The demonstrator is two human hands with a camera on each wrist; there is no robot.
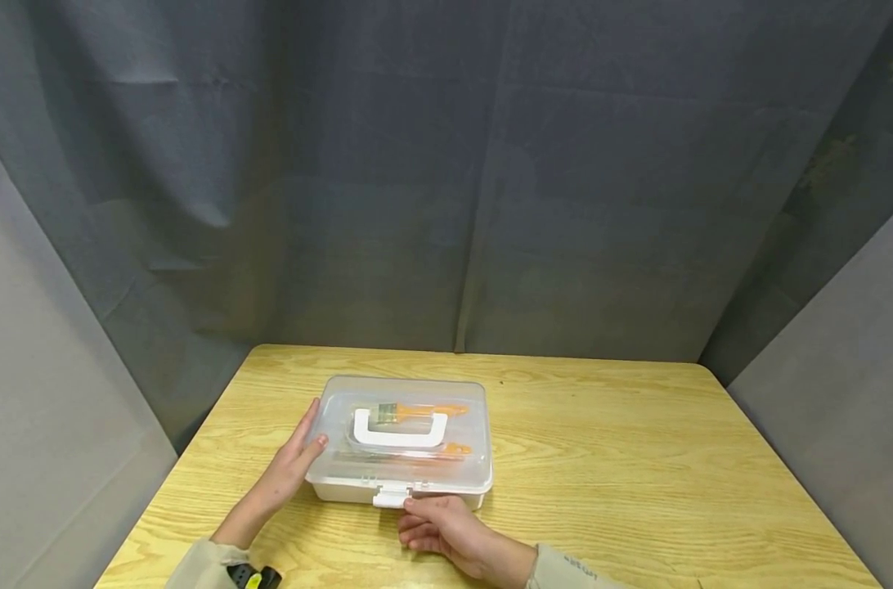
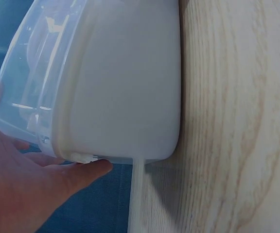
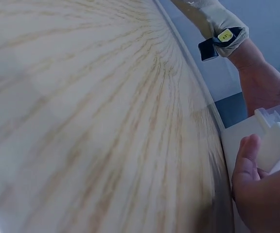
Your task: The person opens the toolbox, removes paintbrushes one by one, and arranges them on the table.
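We find the box (image 1: 336, 492) flat on the table, left of centre, its clear lid (image 1: 343, 470) down. Under the lid we see a brush (image 1: 420, 411) and, nearer the front, a second orange handle (image 1: 457, 448); the white carrying handle (image 1: 395, 439) lies folded on top.

At the front edge, the white latch (image 1: 388, 497) juts outward. Our right hand (image 1: 450, 528) holds it at its right end, thumb on top and curled fingers beneath; how firmly, we cannot tell. Our left hand (image 1: 292, 466) is spread wide at the box's left side, fingers straight along the edge and thumb on the lid.

We judge the step in hand to be working the latch, though whether to fasten or free it we cannot tell. The next move, as we see it, calls for a steady left hand so the box does not slide, and a controlled turn of the latch by our right thumb and fingers.

Around this lie the wooden table (image 1: 623, 466) and, behind it, a dark curtain (image 1: 388, 164).
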